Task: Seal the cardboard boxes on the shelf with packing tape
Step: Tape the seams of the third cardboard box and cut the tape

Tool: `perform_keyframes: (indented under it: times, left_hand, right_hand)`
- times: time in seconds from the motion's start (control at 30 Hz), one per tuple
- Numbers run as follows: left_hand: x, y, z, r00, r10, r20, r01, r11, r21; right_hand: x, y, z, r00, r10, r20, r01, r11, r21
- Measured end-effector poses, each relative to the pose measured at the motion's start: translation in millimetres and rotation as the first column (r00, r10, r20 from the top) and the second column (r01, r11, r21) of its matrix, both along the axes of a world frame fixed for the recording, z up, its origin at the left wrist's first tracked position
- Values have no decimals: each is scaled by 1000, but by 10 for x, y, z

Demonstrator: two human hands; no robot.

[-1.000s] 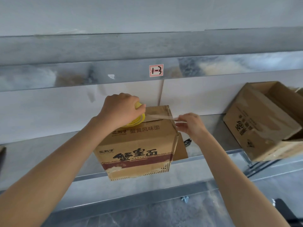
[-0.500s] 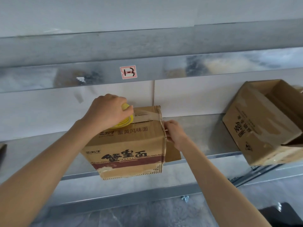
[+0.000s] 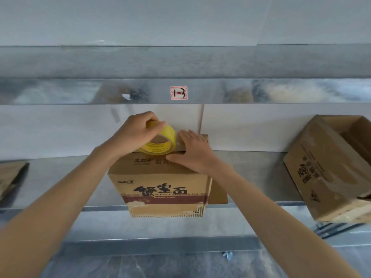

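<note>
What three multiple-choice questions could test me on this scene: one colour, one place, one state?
1. The round roll of packing tape is: A blue; B yellow; C black.
2. The roll is: A on the floor; B at the top of the printed brown cardboard box; C on a hook.
3. The right hand is: A a raised fist; B gripping the roll; C flat on the box top.
Answers: B, its band shows yellow; B, the left hand holds it there; C, its straight fingers lie on the top.
</note>
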State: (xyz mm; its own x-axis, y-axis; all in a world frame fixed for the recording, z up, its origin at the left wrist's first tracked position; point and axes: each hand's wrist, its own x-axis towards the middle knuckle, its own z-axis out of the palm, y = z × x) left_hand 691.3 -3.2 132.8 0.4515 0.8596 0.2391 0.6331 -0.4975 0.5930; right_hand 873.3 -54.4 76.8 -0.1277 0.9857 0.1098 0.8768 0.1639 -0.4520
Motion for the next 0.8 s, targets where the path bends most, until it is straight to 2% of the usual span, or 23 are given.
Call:
perform_keyframes:
  times: [0.13, 0.2, 0.27, 0.33, 0.4, 0.5, 0.57, 0.63, 0.7, 0.73, 0.8]
  left_hand:
    - [-105, -38, -162, 972, 119, 203, -85, 981, -172]
    - [-89, -27, -186, 956, 152, 252, -117, 982, -151]
    - [-88, 1, -168, 960, 138, 244, -130, 990, -47]
    - [-188, 55, -107, 979, 128, 157, -144, 985, 95]
    - [-371, 108, -38, 987, 158, -33, -147, 963, 226]
    - [-511, 145, 17, 887, 275, -372, -110, 906, 408]
    - [-500, 142, 39, 839, 298, -455, -77, 894, 442]
    - [-577, 135, 48, 876, 291, -385, -151, 923, 354]
    - [-729, 98, 32, 950, 272, -151, -265, 962, 68]
    - [-779, 63, 4, 956, 292, -42, -294, 954, -58]
    - [-806, 28, -65, 929, 360, 83, -345, 926, -150]
  right_hand:
    - [-11, 54, -182, 993, -24, 120, 26, 1000, -15]
    - [-25, 76, -238, 983, -25, 179, 28, 1000, -15]
    - [-20, 90, -272, 972, -20, 234, 24, 1000, -17]
    - [-6, 106, -284, 963, -14, 268, 20, 1000, -18]
    - [-8, 109, -286, 958, -8, 288, 14, 1000, -21]
    - [-13, 113, -290, 957, 0, 291, 6, 1000, -19]
    - [7, 101, -285, 956, 0, 294, 8, 1000, -24]
    - [20, 89, -267, 956, 8, 294, 0, 1000, -28]
    - [12, 87, -233, 957, 25, 287, -14, 999, -40]
    - [6, 86, -214, 958, 29, 285, -14, 998, -54]
    - [-16, 93, -163, 957, 20, 291, 1, 998, -70]
